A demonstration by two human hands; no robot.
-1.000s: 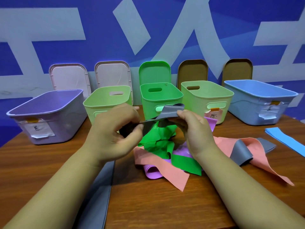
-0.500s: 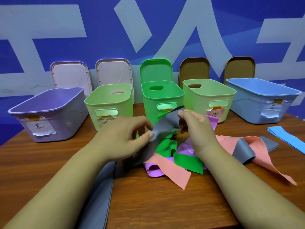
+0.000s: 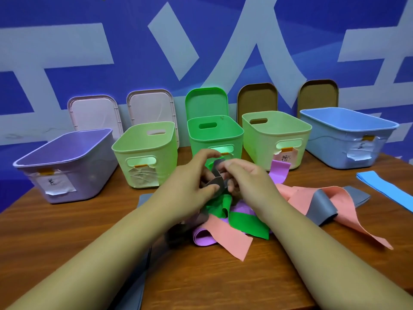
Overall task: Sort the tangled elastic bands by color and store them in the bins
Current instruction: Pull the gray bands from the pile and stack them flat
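**Grey band pinched by 2 hands**

Both hands meet in the middle of the frame, over the wooden table. The left hand pinches the grey band with thumb and fingers. The right hand curls its fingers round the same band from the other side. Just under them lie a green band, a pink band and a purple band, all mixed up.

5 open bins stand in a row behind. From the left they are a purple bin, a light green bin, a green bin, another light green bin and a blue bin. Paper labels have dark writing, too blurry to read.
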